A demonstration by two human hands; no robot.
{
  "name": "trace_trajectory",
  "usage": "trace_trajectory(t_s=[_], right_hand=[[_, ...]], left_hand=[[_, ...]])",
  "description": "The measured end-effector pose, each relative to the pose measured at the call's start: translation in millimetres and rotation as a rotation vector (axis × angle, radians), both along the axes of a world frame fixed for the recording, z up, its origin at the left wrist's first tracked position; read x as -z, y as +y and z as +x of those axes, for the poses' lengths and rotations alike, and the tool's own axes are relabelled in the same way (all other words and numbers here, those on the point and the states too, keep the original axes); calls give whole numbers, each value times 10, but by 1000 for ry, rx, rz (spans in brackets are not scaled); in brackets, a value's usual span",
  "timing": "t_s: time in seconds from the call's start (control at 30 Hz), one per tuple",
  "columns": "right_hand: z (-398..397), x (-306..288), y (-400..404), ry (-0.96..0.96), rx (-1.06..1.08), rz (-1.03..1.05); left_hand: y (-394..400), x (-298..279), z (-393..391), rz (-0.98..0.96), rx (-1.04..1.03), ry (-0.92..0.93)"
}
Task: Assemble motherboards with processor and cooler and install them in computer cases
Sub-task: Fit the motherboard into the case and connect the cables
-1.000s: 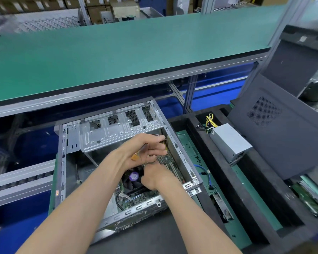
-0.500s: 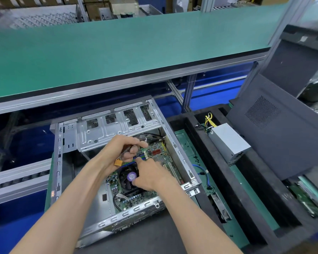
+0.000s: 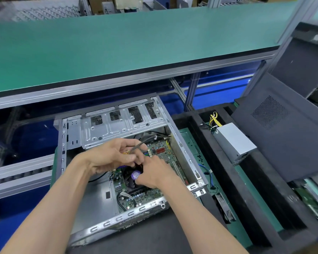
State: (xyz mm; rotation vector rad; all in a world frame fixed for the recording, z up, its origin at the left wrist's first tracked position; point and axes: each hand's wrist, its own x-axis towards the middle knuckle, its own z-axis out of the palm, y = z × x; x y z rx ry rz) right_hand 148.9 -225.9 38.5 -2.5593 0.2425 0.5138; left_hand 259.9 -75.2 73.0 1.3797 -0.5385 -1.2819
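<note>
Head view: both hands work inside an open computer case, centre of frame.
Right hand (image 3: 152, 173) sits curled over the cooler (image 3: 134, 178) on the motherboard (image 3: 162, 156); what it pinches, can't tell. Left hand (image 3: 114, 154), just above-left and touching it, pinches thin cables (image 3: 138, 145). Computer case (image 3: 121, 125) lies open in lower centre. Right of it, a power supply (image 3: 234, 143) in a black foam tray (image 3: 261, 208). Green table (image 3: 117, 44) spans the upper frame.

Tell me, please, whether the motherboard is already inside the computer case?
Inside: the motherboard lies flat on the floor of the open computer case, within its metal walls.
</note>
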Motion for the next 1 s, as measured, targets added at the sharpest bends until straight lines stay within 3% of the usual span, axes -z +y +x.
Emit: trace_trajectory(t_s=[0.13,0.27,0.33,0.53,0.67,0.83,1.0], right_hand=[[14,26,-8,7,14,20],[26,44,-2,14,17,-55],[34,5,1,-35,45,-75],[-27,-168,-75,-591,405,74],[-57,-228,-62,-890,401,136],[-30,-186,-1,-836,204,-166],[0,-112,27,-728,92,-219]], left_hand=[[5,-89,-51,74,-62,-92],[-36,-122,-164,-126,-199,207],[-41,-121,-204,-203,-247,265],[-13,30,-158,-115,-493,76],[-45,155,-173,-98,-647,-4],[-16,218,-191,-199,-744,-52],[64,231,-207,-343,-639,-81]])
